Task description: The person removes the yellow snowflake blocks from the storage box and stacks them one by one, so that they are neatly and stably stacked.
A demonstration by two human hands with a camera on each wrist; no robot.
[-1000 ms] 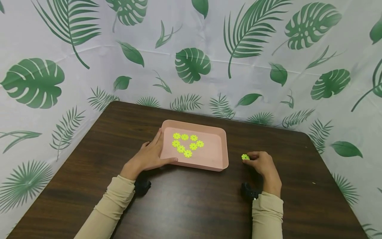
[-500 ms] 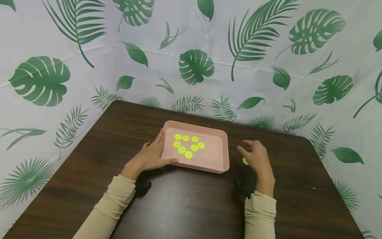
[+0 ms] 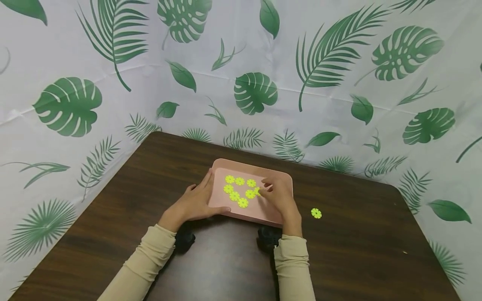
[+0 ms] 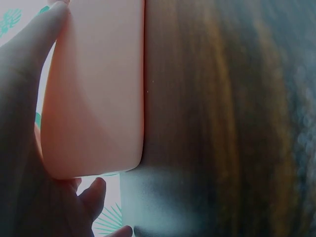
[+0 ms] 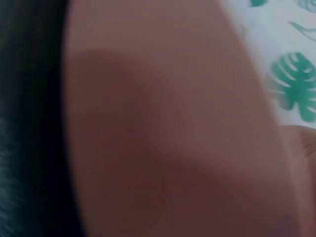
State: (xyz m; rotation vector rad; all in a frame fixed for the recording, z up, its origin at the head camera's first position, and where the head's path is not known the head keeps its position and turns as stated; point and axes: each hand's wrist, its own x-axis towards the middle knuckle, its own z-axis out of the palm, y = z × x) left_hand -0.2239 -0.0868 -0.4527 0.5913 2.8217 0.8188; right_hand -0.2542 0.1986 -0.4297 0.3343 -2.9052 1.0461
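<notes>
A shallow pink tray lies on the table with several yellow-green notched plastic discs inside, set out roughly in a triangle. My left hand holds the tray's near left corner, its thumb over the front rim and its fingers along the left side. In the left wrist view, the tray's outer wall stands beside the thumb. My right hand reaches over the tray's right part, thumb and fingertips apart beside the rightmost disc, which they partly cover. The right wrist view is blurred and mostly filled by the tray's wall.
One more yellow-green disc lies on the dark wooden table, right of the tray. A white cloth with green leaf prints hangs behind the table. Black wrist-worn devices show at both wrists.
My right hand has let go of the disc on the table and moved left into the tray. My left hand stays on the tray, and the discs inside keep their arrangement.
</notes>
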